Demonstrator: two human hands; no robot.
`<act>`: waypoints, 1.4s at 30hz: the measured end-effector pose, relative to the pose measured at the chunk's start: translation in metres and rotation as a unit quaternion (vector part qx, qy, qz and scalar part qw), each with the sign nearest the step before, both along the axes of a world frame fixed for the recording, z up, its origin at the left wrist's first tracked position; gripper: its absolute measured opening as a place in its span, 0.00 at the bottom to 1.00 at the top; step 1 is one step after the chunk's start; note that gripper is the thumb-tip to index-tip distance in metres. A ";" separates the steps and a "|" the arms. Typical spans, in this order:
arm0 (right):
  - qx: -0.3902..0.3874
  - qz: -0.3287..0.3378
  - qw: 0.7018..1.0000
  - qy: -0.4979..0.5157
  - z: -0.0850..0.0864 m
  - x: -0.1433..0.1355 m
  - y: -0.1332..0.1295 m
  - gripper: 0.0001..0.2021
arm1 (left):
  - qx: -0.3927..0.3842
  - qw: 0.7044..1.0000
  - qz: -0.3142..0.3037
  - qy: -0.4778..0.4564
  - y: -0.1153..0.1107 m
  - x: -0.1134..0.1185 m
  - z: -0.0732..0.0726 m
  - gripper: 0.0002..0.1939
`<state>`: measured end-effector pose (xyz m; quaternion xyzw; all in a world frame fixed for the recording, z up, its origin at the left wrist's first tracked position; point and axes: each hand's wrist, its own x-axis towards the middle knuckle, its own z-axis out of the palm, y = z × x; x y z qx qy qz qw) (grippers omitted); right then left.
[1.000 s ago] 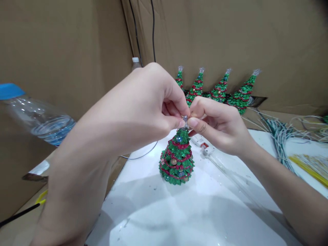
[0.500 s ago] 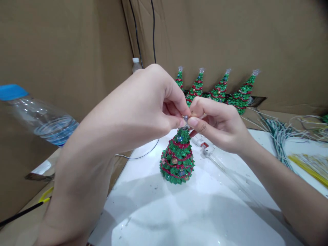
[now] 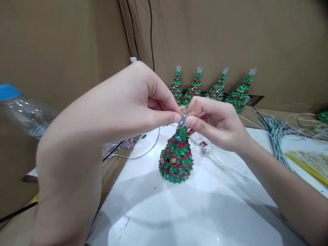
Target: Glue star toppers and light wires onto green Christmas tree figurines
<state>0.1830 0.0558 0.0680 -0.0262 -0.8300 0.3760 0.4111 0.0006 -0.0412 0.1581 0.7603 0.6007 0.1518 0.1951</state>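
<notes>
Between the 2 hands, at the white table [image 3: 153,208], is a small, cone-shaped green Christmas tree [image 3: 176,157] with red garlands and coloured baubles, nearly upright; whether its base rests there is hard to tell. The right hand [image 3: 217,123] pinches the clear, silvery plastic star [image 3: 182,122] at its tip between thumb and forefinger. The left hand [image 3: 138,99] has its thumb and forefinger drawn together at the star's left edge; I cannot tell whether they grip anything. Good handling here probably means light, even pressure, star kept in line with the tree, no twisting. No brand or lettering is legible on the white plastic device with a red switch [image 3: 198,138] behind.
</notes>
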 end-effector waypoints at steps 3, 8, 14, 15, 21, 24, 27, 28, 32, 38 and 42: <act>0.005 -0.002 1.000 0.003 0.000 0.000 0.000 0.16 | -0.004 0.999 0.027 0.039 -0.001 0.003 0.002 0.15; 0.026 -0.008 1.000 0.014 -0.002 -0.001 0.001 0.15 | -0.009 0.998 0.024 0.066 0.003 0.006 0.001 0.17; 0.041 -0.025 0.998 0.041 -0.007 -0.003 0.000 0.16 | 0.008 0.999 -0.003 0.043 0.007 0.002 -0.002 0.14; 0.044 -0.028 0.998 0.046 -0.008 -0.004 0.000 0.16 | 0.003 0.999 -0.004 0.043 0.006 0.003 -0.001 0.13; 0.063 -0.045 0.995 0.062 -0.010 -0.005 -0.002 0.15 | 0.048 0.998 0.015 0.038 0.005 0.006 -0.005 0.09; 0.065 -0.055 0.995 0.058 -0.010 -0.005 -0.003 0.15 | 0.083 0.996 0.022 0.034 0.007 0.006 -0.010 0.09; 0.054 -0.051 0.996 0.058 -0.010 -0.005 -0.002 0.16 | 0.096 0.995 0.009 0.036 0.009 0.006 -0.012 0.10; 0.049 -0.049 0.996 0.058 -0.010 -0.005 -0.002 0.16 | 0.103 0.994 0.006 0.036 0.009 0.007 -0.012 0.09; 0.034 -0.045 0.997 0.055 -0.011 -0.004 0.001 0.16 | 0.120 0.992 0.007 0.028 0.009 0.012 -0.010 0.09; 0.024 -0.044 0.998 0.032 -0.011 -0.004 0.003 0.17 | 0.107 0.993 0.016 0.035 0.008 0.017 -0.008 0.10; 0.034 -0.064 0.997 -0.008 -0.006 0.004 0.001 0.16 | 0.115 0.993 0.013 0.036 0.006 0.018 -0.006 0.08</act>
